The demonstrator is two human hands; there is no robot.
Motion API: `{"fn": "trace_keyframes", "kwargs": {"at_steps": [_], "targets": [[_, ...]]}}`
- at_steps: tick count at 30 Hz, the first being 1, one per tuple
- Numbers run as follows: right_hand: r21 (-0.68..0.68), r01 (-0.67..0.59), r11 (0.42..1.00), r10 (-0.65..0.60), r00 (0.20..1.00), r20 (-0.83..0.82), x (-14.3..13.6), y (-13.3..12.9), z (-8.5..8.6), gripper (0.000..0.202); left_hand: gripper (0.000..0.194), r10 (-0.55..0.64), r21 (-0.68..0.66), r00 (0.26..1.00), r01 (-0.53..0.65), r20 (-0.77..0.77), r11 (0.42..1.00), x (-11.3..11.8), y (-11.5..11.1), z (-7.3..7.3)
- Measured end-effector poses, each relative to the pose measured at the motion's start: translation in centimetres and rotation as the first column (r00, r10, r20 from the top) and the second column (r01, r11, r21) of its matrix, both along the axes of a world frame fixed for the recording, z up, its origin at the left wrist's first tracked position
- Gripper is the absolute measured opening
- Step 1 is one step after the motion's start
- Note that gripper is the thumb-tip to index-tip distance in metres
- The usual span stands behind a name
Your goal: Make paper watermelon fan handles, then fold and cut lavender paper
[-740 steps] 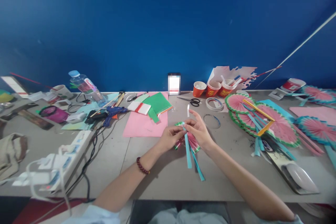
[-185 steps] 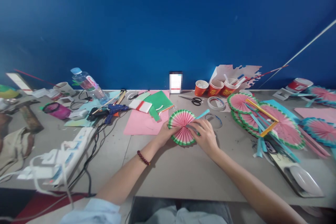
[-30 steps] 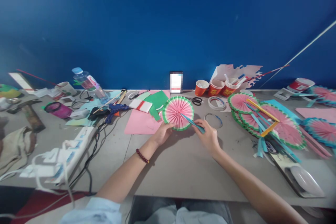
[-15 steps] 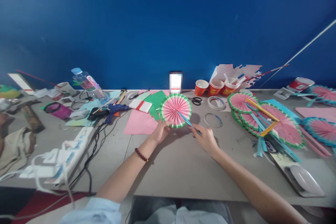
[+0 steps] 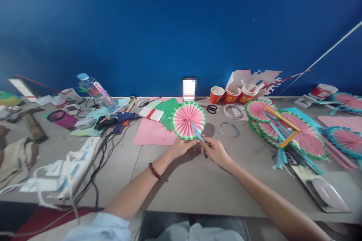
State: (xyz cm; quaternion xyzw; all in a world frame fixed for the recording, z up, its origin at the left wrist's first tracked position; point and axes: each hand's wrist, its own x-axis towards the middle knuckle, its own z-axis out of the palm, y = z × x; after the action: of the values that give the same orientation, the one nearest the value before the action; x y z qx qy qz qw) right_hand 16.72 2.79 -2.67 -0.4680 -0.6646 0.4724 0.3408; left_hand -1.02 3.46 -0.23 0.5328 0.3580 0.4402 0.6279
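A round pleated paper fan [image 5: 183, 122], pink with a green scalloped rim, is held up over the table. My left hand [image 5: 183, 147] grips it at its lower edge, with the thumb pointing right and the other fingers partly hidden. From the fan's centre a blue ribbon [image 5: 196, 131] slants down to the right. My right hand [image 5: 215, 151] pinches that ribbon's lower end, close to my left thumb. Behind the fan lie green paper [image 5: 171, 107] and pink paper [image 5: 152, 131].
More paper fans [image 5: 307, 131] with blue ribbons lie at right, near a mouse [image 5: 329, 194]. Red paper cups [image 5: 217, 94], black scissors [image 5: 211, 109] and tape rings [image 5: 233, 111] stand behind. Leftward are a glue gun [image 5: 123, 118], a bottle [image 5: 97, 90], a power strip [image 5: 82, 167] and a hammer [image 5: 34, 126].
My left hand has shifted right under the fan, its thumb now reaching the ribbon. My right hand has moved slightly left, and the two hands are closer together.
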Motion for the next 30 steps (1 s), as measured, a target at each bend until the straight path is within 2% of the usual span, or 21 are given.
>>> {"fn": "trace_keyframes", "kwargs": {"at_steps": [2,6,10,15,21,27,30], "targets": [[-0.051,-0.035,0.998,0.033,0.999,-0.04,-0.2,-0.2,-0.1,0.032,0.031,0.001,-0.043,1.0,0.0,0.028,0.999,0.0,0.1,-0.2],[-0.13,-0.069,0.989,0.05,0.988,-0.145,-0.5,-0.4,0.3,0.035,0.031,-0.036,-0.023,0.999,0.036,0.002,0.999,-0.1,0.3,-0.1],[-0.191,-0.074,0.979,0.033,0.978,-0.206,-0.6,-0.5,0.7,0.038,0.027,-0.017,-0.037,1.0,0.017,-0.001,0.999,-0.1,0.3,0.2],[-0.137,-0.036,0.99,0.014,0.987,-0.157,-0.4,-0.3,0.2,0.039,0.025,0.053,-0.103,0.997,-0.047,0.055,0.994,-0.4,0.3,0.3],[-0.102,-0.007,0.995,-0.006,0.992,-0.122,-0.4,-0.3,-0.2,0.036,0.029,-0.042,-0.075,0.991,0.052,0.128,0.996,-0.6,0.4,-0.4],[-0.097,-0.037,0.995,0.025,0.992,-0.121,-0.5,-0.5,0.1,0.033,0.02,-0.024,-0.004,1.0,0.024,0.003,1.0,-0.5,0.6,0.1],[-0.076,-0.045,0.996,0.039,0.996,-0.081,-0.5,-0.5,-0.1,0.032,0.017,-0.016,0.036,1.0,0.016,-0.014,0.999,-0.6,0.7,0.5]]}}
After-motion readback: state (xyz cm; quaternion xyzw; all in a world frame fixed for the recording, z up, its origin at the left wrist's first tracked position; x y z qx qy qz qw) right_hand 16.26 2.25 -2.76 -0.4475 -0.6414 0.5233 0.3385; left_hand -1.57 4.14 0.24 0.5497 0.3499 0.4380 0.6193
